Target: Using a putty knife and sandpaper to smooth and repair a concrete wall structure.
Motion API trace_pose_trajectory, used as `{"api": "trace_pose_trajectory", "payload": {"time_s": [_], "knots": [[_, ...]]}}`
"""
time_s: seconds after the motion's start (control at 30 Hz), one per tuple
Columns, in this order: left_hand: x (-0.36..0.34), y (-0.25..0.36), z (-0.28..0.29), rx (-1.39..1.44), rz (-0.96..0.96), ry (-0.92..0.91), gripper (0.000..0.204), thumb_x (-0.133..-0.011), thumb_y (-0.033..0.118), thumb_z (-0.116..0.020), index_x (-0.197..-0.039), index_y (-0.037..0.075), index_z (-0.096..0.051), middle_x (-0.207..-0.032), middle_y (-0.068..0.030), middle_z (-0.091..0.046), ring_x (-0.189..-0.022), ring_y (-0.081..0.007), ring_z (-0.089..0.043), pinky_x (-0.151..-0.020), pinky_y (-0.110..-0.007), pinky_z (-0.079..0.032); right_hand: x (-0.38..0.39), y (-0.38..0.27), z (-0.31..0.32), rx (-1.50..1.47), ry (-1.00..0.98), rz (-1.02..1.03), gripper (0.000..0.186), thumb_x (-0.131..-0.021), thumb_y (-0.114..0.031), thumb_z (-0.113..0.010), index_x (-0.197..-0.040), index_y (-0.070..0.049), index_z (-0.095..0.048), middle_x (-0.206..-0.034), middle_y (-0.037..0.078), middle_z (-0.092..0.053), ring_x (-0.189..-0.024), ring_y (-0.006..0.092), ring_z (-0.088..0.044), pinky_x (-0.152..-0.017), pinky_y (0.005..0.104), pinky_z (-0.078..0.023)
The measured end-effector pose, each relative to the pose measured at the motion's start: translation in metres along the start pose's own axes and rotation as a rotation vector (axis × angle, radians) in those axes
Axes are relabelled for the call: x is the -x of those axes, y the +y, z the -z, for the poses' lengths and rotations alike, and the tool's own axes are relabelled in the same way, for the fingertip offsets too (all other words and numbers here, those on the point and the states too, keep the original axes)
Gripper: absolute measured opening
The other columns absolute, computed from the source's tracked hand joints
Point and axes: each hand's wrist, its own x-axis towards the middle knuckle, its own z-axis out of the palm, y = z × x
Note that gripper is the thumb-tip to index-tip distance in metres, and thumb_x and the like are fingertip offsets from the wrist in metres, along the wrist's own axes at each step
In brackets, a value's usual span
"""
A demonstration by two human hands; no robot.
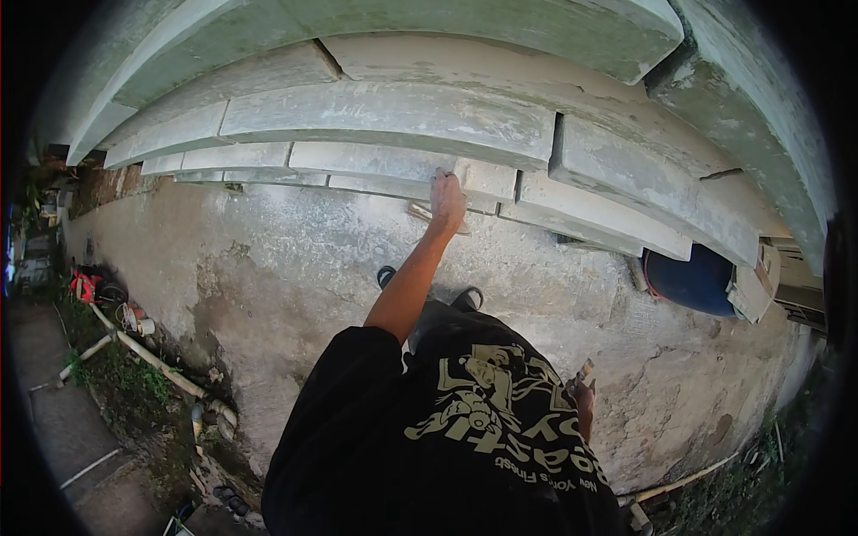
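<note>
My left hand (447, 198) reaches forward with the arm stretched out and presses against a grey stepped concrete moulding (393, 116) low on the wall. It is closed on a small tool with a tan part (422, 212) that sticks out to the left under the hand. My right hand (585, 402) hangs beside my hip, half hidden by my black printed shirt (465, 438). It grips a small pale object (585, 369) whose kind I cannot make out. The tips of my dark shoes (469, 297) show on the concrete floor below the moulding.
A blue barrel (693, 281) stands under the moulding at the right, with a wooden board (751, 293) next to it. Pale pipes (152, 362) lie along the slab's left edge beside weeds and a red item (85, 286). The cracked concrete slab (295, 268) is stained.
</note>
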Motion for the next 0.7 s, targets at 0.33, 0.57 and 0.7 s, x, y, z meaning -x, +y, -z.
{"api": "trace_pose_trajectory", "payload": {"time_s": [0.33,0.57,0.7], "knots": [[-0.02,-0.002,-0.019,-0.089,0.043,0.074,0.021,-0.071,-0.003,-0.064,-0.092,-0.007,-0.065,-0.108,-0.0237,-0.056,-0.099,-0.0407,-0.058,-0.086,-0.046,-0.05,0.0,0.007,0.035,-0.141,-0.003,-0.074,0.084,-0.091,-0.012,-0.059,-0.155,-0.03,-0.008,-0.094,0.006,-0.066,-0.081,0.0196,-0.065,-0.075,0.0405,-0.05],[-0.015,0.023,-0.035,-0.12,-0.046,0.002,0.025,-0.071,-0.004,-0.064,-0.095,-0.01,-0.064,-0.112,-0.0225,-0.053,-0.096,-0.0363,-0.058,-0.083,-0.041,-0.051,0.012,0.038,0.035,-0.143,0.021,-0.092,0.082,-0.091,-0.013,-0.06,-0.154,-0.027,-0.011,-0.094,0.007,-0.066,-0.08,0.0199,-0.064,-0.074,0.0401,-0.05],[-0.007,0.052,-0.046,-0.083,-0.09,-0.018,0.022,-0.072,-0.004,-0.064,-0.093,-0.009,-0.065,-0.112,-0.0222,-0.052,-0.097,-0.0364,-0.057,-0.081,-0.041,-0.051,0.026,0.033,0.02,-0.089,0.055,-0.057,0.081,-0.091,-0.013,-0.06,-0.154,-0.027,-0.011,-0.093,0.007,-0.066,-0.08,0.0193,-0.064,-0.074,0.0391,-0.05]]}}
